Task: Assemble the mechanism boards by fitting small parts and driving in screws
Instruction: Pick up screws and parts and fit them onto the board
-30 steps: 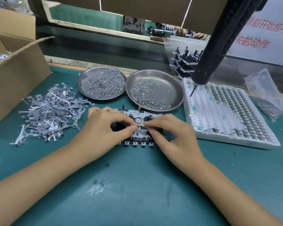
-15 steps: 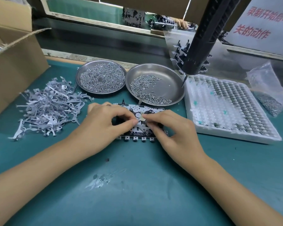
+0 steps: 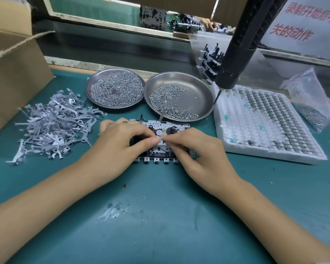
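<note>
The mechanism board [image 3: 160,130] lay flat on the green table [image 3: 160,216] near the centre of my view, its row of small metal tabs along the six o'clock edge. My left hand [image 3: 120,147] rested over the board's nine o'clock half and my right hand [image 3: 200,155] over its three o'clock half; thumb and forefinger of each met above the middle of the board, both grips pinching a small part [image 3: 160,138] too tiny for me to make out. At twelve o'clock from the board sat two round steel dishes, touching: the left dish [image 3: 95,80] covered with screws, the right dish [image 3: 198,86] holding a thinner crescent of screws [image 3: 168,103]. At nine o'clock a loose heap of flat grey metal levers [image 3: 53,122] spread over the table, with a cardboard box [image 3: 13,73] beyond it at ten o'clock. At three o'clock lay a white foam tray [image 3: 236,141] with rows of small metal pieces in its pockets, and a black powered screwdriver [image 3: 238,46] hung above its near corner, bit pointing down. A clear bag [image 3: 311,96] of small parts sat past the tray at two o'clock.
</note>
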